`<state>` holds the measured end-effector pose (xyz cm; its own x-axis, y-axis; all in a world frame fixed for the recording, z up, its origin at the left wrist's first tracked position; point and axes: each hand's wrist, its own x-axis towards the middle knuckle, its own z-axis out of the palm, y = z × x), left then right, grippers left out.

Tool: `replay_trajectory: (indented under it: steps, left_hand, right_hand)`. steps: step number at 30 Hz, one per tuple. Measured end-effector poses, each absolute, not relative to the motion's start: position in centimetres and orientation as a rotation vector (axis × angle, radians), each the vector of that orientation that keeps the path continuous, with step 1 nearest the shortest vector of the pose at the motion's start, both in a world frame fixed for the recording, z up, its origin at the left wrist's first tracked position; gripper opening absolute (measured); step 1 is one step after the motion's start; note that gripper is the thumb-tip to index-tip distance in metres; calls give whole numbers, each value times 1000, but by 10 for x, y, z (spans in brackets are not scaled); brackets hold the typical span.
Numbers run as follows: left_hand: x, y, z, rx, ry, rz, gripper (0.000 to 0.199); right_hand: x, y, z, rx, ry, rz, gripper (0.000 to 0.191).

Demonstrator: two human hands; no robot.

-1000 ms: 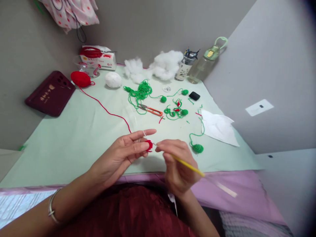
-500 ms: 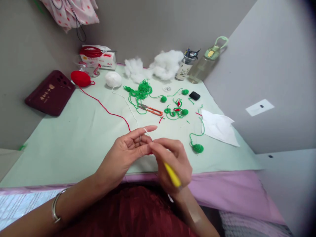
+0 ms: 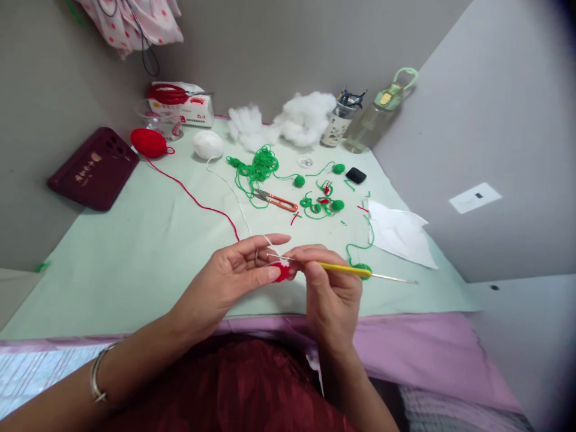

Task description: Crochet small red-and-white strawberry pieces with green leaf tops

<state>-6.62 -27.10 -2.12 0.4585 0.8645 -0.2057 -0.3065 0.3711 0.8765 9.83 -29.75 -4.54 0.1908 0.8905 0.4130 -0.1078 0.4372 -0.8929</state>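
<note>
My left hand (image 3: pixel 234 282) pinches a small red crochet piece (image 3: pixel 282 273) between thumb and fingers, with white yarn (image 3: pixel 234 195) looped over the index finger. My right hand (image 3: pixel 330 294) grips a yellow-handled crochet hook (image 3: pixel 344 269), lying nearly level, its tip at the red piece and its metal tail pointing right. The white strand runs back to a white yarn ball (image 3: pixel 207 144). A red strand (image 3: pixel 193 201) leads from my hands to a red yarn ball (image 3: pixel 148 143).
On the pale green table (image 3: pixel 112 258) lie a green yarn tangle (image 3: pixel 257 168), orange snips (image 3: pixel 276 201), several small green crochet pieces (image 3: pixel 335 204), white stuffing (image 3: pixel 303 118), a white cloth (image 3: pixel 398 234), a maroon case (image 3: pixel 92 168), a tissue box (image 3: pixel 180 108) and a bottle (image 3: pixel 378 111).
My right hand has swung the hook from pointing down toward me to lying level, pointing right. The red piece, hidden half a second ago, shows again between my fingers.
</note>
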Motion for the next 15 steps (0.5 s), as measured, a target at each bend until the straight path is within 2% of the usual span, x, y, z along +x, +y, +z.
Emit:
replay_trajectory:
  steps: [7, 11, 15]
  left_hand:
    - [-71, -270, -19, 968, 819, 852, 33]
    - [-73, -272, -19, 965, 827, 840, 33]
    - [-74, -273, -19, 991, 837, 852, 33]
  right_hand:
    - [102, -297, -46, -744, -1080, 990, 17]
    - [105, -301, -43, -769, -1172, 936, 17]
    - [107, -307, -39, -831, -1339, 730, 19]
